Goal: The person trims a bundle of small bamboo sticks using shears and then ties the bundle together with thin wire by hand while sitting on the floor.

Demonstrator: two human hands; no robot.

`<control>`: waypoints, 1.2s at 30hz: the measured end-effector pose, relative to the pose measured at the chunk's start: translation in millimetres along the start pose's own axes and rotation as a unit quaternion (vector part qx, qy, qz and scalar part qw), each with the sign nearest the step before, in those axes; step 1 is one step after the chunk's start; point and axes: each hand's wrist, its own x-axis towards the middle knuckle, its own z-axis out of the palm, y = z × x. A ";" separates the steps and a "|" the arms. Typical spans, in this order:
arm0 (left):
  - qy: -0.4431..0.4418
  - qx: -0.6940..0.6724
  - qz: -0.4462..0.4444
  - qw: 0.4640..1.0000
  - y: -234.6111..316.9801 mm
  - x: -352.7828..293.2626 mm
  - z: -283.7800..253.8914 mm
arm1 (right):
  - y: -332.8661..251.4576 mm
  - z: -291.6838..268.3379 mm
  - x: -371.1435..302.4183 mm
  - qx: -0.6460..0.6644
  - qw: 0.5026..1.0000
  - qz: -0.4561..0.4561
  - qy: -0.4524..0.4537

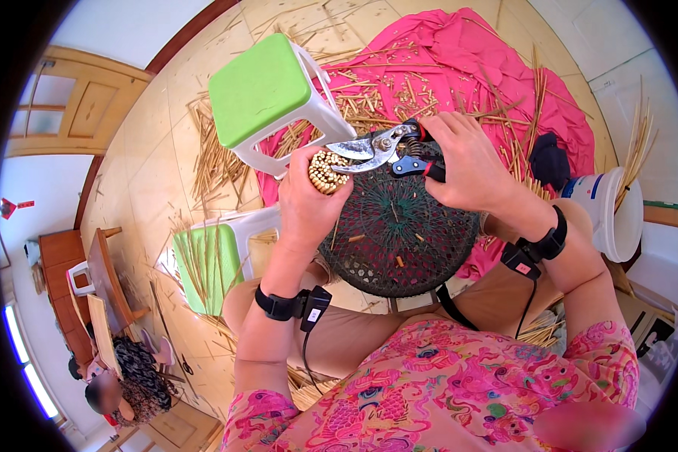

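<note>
I see the left hand (pixel 309 209) curled snugly round the stalk bundle (pixel 327 173), off the far-left edge of the round black mesh stand (pixel 399 245). The right hand (pixel 471 160), half-spread by the handles, grips pruning shears (pixel 385 143) at the stand's far side, blades parted at the bundle's end. I'd flag: left fingers near blades, so a slip could nick them; loosening could spill stalks across the stand.

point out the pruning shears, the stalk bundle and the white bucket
Pruning shears (pixel 385 143): head view, on the pivot
Stalk bundle (pixel 325 179): head view, on stalk ends
White bucket (pixel 592 212): head view, on side wall
</note>
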 end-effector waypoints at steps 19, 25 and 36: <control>-0.052 -0.060 -0.027 0.996 -0.4 -3.7 -1.2 | 3.8 14.8 -0.8 0.044 0.999 -0.009 0.004; -0.063 -0.052 -0.040 0.996 -0.6 -1.8 -3.2 | 4.2 21.1 -1.4 0.051 0.999 -0.010 0.015; -0.065 -0.032 -0.029 0.997 -1.0 -0.7 -3.3 | 18.6 29.9 -4.5 0.018 0.998 -0.048 0.038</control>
